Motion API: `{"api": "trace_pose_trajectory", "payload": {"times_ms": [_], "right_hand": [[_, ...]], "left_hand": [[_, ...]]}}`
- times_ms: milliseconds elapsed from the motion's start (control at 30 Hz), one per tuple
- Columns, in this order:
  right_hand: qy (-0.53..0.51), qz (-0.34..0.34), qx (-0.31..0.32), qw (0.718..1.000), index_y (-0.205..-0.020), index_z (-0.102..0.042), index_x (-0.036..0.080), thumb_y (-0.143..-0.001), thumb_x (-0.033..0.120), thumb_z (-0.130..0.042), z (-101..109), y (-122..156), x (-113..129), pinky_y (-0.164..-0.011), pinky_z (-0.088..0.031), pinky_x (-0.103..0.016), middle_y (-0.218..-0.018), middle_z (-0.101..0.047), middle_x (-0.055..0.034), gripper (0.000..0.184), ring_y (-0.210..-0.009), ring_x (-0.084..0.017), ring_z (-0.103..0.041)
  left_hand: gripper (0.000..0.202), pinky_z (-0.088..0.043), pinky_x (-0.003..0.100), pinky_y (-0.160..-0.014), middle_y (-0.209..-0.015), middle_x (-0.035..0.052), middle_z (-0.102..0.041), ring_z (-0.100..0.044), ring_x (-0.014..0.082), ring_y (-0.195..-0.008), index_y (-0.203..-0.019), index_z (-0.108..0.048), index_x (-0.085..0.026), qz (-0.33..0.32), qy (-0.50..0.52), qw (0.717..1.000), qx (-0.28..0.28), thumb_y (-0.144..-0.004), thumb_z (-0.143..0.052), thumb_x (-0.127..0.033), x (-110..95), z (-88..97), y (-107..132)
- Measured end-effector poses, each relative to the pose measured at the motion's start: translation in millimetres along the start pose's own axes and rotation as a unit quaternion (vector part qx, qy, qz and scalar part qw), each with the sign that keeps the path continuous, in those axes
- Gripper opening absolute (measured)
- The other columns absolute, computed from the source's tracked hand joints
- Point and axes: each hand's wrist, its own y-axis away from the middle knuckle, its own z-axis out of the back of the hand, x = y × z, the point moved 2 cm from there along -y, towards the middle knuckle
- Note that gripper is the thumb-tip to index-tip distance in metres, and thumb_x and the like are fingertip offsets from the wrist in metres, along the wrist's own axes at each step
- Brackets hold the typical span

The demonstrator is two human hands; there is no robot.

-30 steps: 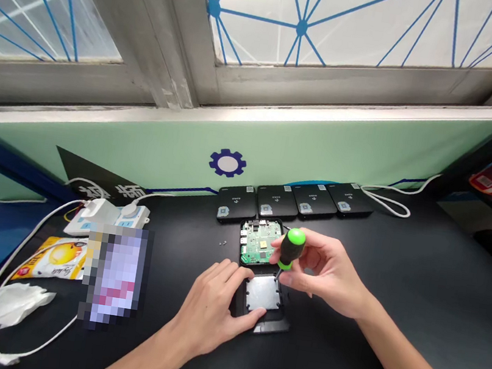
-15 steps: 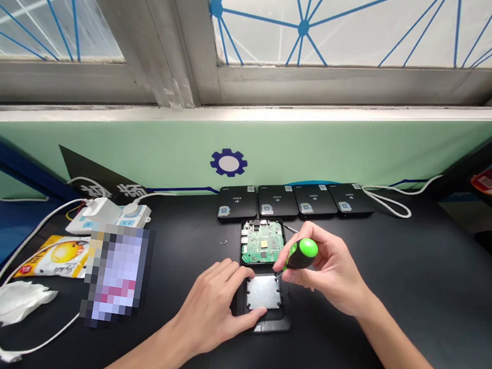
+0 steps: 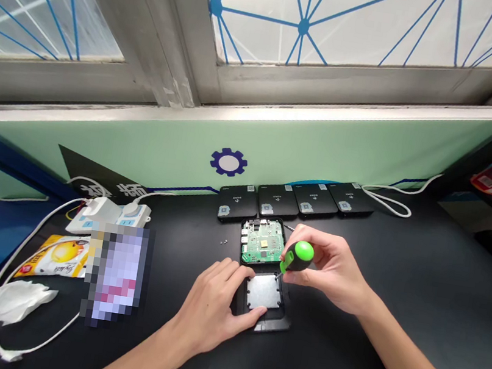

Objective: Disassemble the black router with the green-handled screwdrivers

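My left hand [image 3: 219, 304] grips a black plastic cover [image 3: 273, 313], thumb along the near edge and fingers at its left side. A silver metal plate [image 3: 263, 293] lies inside that cover. In my right hand [image 3: 335, 269] is a screwdriver [image 3: 303, 252] with a black and green handle, tilted, its tip at the plate's upper right corner. Just beyond sits an open black case with a green circuit board [image 3: 264, 243]. A dark flat piece [image 3: 273, 325] shows under the cover's near edge.
Several black boxes [image 3: 237, 203] stand in a row along the wall. Small screws [image 3: 224, 242] lie left of the circuit board. To the left are a white power strip [image 3: 134, 217], a yellow snack packet [image 3: 54, 257], a crumpled tissue [image 3: 16, 301] and white cables.
My right hand and the screwdriver handle have shifted slightly, the handle tilting a little lower and left. My left hand and the cover stay in place.
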Motion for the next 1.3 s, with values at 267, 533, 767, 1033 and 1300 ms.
{"api": "trace_pose_trajectory", "payload": {"times_ms": [267, 533, 767, 1033, 1300], "right_hand": [[-0.017, -0.056, -0.002, 0.998, -0.103, -0.083, 0.020, -0.076, 0.030, -0.104, 3.4, 2.7, -2.9, -0.043, -0.053, -0.022, -0.094, -0.078, -0.0060, 0.035, -0.067, -0.016, -0.069], [-0.032, -0.060, 0.023, 0.997, -0.110, -0.079, 0.020, -0.086, 0.033, -0.098, 3.0, 3.3, -5.0, -0.042, -0.054, -0.022, -0.099, -0.082, -0.0075, 0.033, -0.053, -0.011, -0.065], [-0.031, -0.054, 0.042, 0.997, -0.118, -0.074, 0.020, -0.092, 0.037, -0.095, 0.0, 4.6, -4.9, -0.044, -0.050, -0.021, -0.106, -0.079, -0.0082, 0.037, -0.057, -0.010, -0.061], [-0.022, -0.021, -0.003, 1.000, -0.106, -0.075, 0.020, -0.071, 0.033, -0.110, -5.9, 0.3, 0.5, -0.057, -0.053, -0.026, -0.094, -0.076, -0.0030, 0.051, -0.062, -0.010, -0.056], [-0.039, -0.003, -0.035, 0.999, -0.085, -0.061, 0.024, -0.064, 0.043, -0.113, -4.2, -3.0, 0.8, -0.055, -0.059, -0.026, -0.085, -0.077, -0.0010, 0.059, -0.065, -0.014, -0.067]], "left_hand": [[0.040, -0.049, 0.038, -0.072, -0.097, 0.0034, -0.073, -0.070, 0.0272, -0.089, -0.117, -0.067, -0.024, 0.000, -0.004, 1.000, 0.001, -0.090, -0.093, -0.039, 0.0, 0.6, 0.3], [0.040, -0.049, 0.039, -0.072, -0.096, 0.0031, -0.072, -0.069, 0.0268, -0.087, -0.117, -0.067, -0.024, 0.000, -0.001, 1.000, 0.001, -0.090, -0.093, -0.038, -0.7, 0.3, 0.1], [0.042, -0.049, 0.039, -0.072, -0.095, 0.0028, -0.071, -0.069, 0.0271, -0.086, -0.117, -0.067, -0.022, -0.003, 0.000, 1.000, -0.001, -0.089, -0.094, -0.038, -0.5, 0.3, 0.3], [0.039, -0.049, 0.039, -0.072, -0.096, 0.0031, -0.072, -0.069, 0.0261, -0.087, -0.117, -0.067, -0.023, -0.001, -0.004, 1.000, -0.001, -0.092, -0.091, -0.041, -0.4, 0.3, 0.1], [0.040, -0.049, 0.039, -0.072, -0.095, 0.0030, -0.071, -0.068, 0.0262, -0.085, -0.117, -0.067, -0.022, -0.004, -0.002, 1.000, -0.001, -0.091, -0.092, -0.040, -0.3, 0.2, 0.1]]}}
